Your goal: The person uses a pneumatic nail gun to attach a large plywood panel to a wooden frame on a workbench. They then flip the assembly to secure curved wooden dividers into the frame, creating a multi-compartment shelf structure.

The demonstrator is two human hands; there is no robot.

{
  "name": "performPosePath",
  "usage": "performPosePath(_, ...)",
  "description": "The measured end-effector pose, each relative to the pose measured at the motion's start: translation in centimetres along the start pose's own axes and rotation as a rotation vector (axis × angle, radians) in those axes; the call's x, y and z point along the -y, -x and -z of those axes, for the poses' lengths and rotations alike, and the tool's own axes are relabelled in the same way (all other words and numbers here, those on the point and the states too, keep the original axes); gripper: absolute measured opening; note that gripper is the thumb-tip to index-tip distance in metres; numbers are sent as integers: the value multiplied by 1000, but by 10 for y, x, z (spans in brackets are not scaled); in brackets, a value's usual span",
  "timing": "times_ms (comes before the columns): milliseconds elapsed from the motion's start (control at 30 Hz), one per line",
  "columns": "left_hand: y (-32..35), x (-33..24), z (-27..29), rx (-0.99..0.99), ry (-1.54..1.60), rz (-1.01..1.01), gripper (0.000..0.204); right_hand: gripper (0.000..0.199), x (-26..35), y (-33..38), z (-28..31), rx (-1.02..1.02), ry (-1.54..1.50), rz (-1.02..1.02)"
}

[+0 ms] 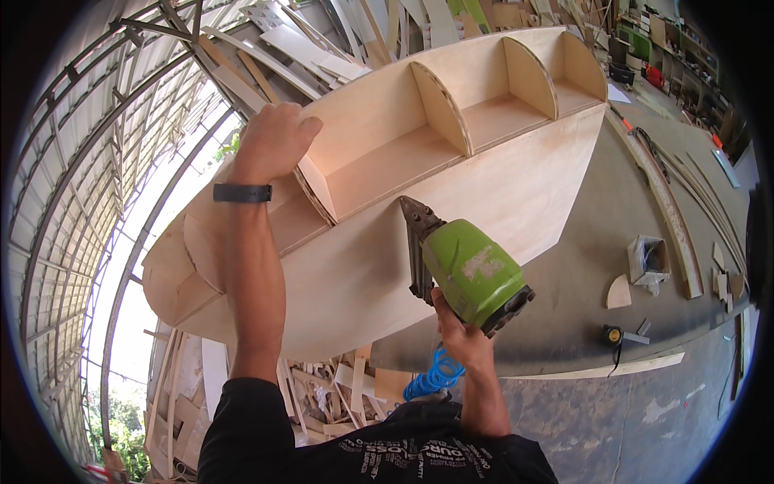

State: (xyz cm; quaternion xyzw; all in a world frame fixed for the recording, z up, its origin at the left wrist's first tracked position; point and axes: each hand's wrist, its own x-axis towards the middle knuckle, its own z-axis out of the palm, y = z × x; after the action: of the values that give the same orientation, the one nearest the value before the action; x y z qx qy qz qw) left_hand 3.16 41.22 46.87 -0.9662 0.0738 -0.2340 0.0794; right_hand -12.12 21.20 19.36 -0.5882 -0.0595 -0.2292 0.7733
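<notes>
A pale plywood shelf unit (516, 194) with curved dividers lies slantwise across the bench, its open compartments on the far side. My left hand (276, 143), with a dark band on the wrist, is closed over the unit's far edge near one divider; its fingertips are partly hidden. In my right hand (466, 335) is a green nail gun (476, 270), gripped by its handle. The gun's dark nose (413, 211) is over the flat panel, close to the compartments' near edge; contact is hard to tell. From below the gun runs a coiled blue air hose (435, 375).
On the grey bench (572, 298) at right are a plastic-lined box (647, 262), a small curved wood piece (618, 293), a tape measure (613, 335) and a long wooden strip (665, 202). Wood offcuts (314, 52) pile up beyond the unit, with more scraps (334, 395) below it.
</notes>
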Motion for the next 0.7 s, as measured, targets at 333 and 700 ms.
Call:
performPosePath(333,0,-8,5,19,-14,15,47,24,-4,-8,8,-19,40,-27)
performPosePath(700,-1,-2,0,1,38,-10,47,22,6,-2,18,13,-18,-77)
